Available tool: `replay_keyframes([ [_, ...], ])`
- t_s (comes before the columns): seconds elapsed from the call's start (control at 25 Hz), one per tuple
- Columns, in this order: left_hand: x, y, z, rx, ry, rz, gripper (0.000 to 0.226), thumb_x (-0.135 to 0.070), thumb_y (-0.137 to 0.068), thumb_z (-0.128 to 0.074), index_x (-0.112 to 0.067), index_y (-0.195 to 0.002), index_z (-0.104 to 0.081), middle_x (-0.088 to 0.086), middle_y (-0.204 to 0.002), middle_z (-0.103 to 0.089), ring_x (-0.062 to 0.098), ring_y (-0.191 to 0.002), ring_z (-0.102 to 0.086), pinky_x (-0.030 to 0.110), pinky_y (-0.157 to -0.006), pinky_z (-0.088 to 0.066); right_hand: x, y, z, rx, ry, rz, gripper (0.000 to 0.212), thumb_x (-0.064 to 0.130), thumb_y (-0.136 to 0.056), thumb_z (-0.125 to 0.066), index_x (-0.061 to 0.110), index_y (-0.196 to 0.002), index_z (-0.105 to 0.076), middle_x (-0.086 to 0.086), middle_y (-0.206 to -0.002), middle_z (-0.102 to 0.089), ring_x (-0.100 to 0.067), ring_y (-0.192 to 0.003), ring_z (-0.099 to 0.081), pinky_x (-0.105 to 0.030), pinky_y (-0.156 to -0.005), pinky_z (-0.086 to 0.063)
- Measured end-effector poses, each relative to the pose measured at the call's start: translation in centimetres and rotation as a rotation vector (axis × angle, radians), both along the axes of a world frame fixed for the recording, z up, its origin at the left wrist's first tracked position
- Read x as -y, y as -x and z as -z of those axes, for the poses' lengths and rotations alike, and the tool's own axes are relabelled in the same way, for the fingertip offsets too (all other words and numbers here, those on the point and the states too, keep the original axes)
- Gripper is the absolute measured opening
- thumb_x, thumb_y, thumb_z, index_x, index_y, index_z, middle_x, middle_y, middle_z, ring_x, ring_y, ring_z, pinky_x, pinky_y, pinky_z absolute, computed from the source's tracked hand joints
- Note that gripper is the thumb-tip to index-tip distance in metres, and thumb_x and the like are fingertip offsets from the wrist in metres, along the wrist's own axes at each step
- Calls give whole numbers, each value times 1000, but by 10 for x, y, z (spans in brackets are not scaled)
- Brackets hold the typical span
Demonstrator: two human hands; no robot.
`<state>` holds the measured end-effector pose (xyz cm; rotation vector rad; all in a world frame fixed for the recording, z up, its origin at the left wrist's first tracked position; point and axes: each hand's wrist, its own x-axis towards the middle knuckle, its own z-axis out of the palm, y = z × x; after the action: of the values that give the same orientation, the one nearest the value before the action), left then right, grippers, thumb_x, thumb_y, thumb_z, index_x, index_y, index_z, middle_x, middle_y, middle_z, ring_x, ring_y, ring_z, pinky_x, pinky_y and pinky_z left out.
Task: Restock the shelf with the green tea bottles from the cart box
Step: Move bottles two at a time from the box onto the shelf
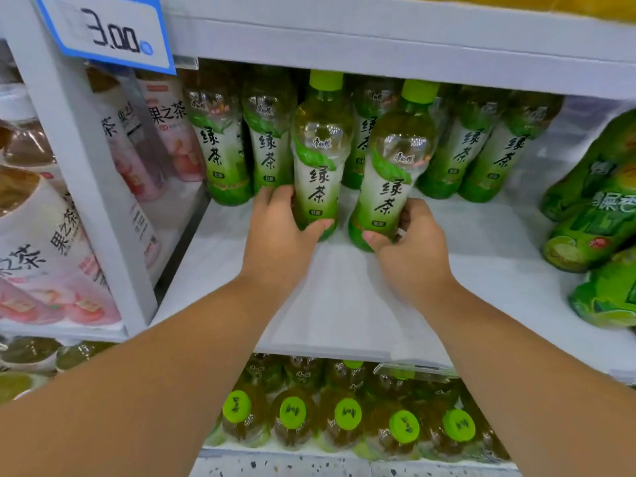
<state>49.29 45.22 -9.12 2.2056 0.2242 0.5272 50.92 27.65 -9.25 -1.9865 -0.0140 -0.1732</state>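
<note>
- Green tea bottle point(318, 156) upright on shelf point(344, 304), left hand point(278, 235) fingers point(272, 196) curled round its base.
- Second bottle point(392, 180) just beside it, gripped low by right hand point(413, 249).
- Back row of bottles point(475, 156) behind both.

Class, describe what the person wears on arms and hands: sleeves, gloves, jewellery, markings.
The left hand and right hand are bare: no gloves, rings or wristbands show. Both forearms are uncovered to the picture's edge; no sleeve or watch appears.

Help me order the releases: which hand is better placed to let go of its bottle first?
Probably the left hand: its upright bottle stands by the back row; the right hand grips a tilted bottle.
</note>
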Motion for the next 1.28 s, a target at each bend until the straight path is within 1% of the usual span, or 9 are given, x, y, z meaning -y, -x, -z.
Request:
replay_keyframes([
  [0.12, 2, -12, 2, 22, -56, -12, 58, -34, -81, -81, -12, -130, -60, 10, -122, -54, 27, -110, -57, 39, -100, -48, -2, -19, 4, 28, -11, -2, 44, 10, -84, -78, 27, -114, -51, 26, -92, -57, 13, -83, -56, -19, -83, -48],
  [0.28, -2, -25, 10, 91, -91, -32, 56, -35, -80, -81, -8, -125, -60, 13, -116, -59, 30, -108, -56, 41, -93, -49, -9, -37, 11, 65, -61, 5, 41, 9, -82, -78, 27, -109, -53, 24, -94, -60, 13, -86, -57, -18, -85, -49],
  [0.44, -2, -30, 17, 129, -102, -22, 52, -36, -83, -79, -11, -126, -63, 14, -114, -55, 29, -103, -56, 37, -95, -48, -11, -49, 17, 70, -151, 0, 44, 7, -80, -80, 26, -113, -57, 16, -104, -66, 7, -95, -63, -18, -89, -53],
  [0.6, 1, -38, 23, 130, -102, -45, 46, -37, -86, -76, -6, -117, -62, 15, -116, -53, 33, -107, -55, 41, -95, -48, -14, -52, 25, 93, -154, -1, 40, 18, -80, -80, 29, -113, -60, 16, -104, -70, -4, -99, -67, -34, -93, -57],
  [0.68, 3, -40, 25, 141, -85, -55, 48, -35, -86, -76, -3, -117, -60, 16, -117, -53, 32, -111, -53, 42, -96, -47, -15, -50, 27, 107, -102, -13, 41, 28, -82, -76, 34, -117, -59, 19, -105, -71, -5, -100, -68, -36, -92, -56],
  [0.88, 2, -41, 29, 175, -36, -42, 51, -32, -84, -78, -4, -122, -59, 14, -118, -51, 34, -108, -57, 47, -92, -52, -18, -47, 21, 91, 99, -7, 46, 39, -91, -66, 33, -133, -51, 17, -110, -67, -10, -101, -63, -26, -83, -47],
  [1.08, 0, -38, 33, 130, 38, 2, 54, -19, -82, -80, -10, -130, -59, 12, -128, -49, 32, -110, -61, 45, -97, -53, -20, -50, 23, 68, 170, 13, 46, 44, -92, -62, 30, -134, -50, 10, -116, -67, -17, -105, -63, -34, -86, -51],
  [1.16, 0, -41, 31, 106, 48, -51, 44, -21, -82, -81, -8, -120, -64, 13, -122, -55, 28, -101, -63, 39, -94, -53, -19, -50, 24, 63, 172, 13, 46, 45, -92, -62, 29, -133, -49, 10, -119, -67, -17, -108, -62, -35, -88, -51],
  [1.28, -3, -45, 29, 39, 30, -119, 24, -22, -82, -80, -8, -93, -66, 11, -95, -64, 18, -77, -56, 24, -72, -46, -20, -50, 25, 45, 184, 18, 45, 48, -92, -61, 28, -131, -49, 9, -121, -66, -17, -112, -61, -35, -91, -50],
])
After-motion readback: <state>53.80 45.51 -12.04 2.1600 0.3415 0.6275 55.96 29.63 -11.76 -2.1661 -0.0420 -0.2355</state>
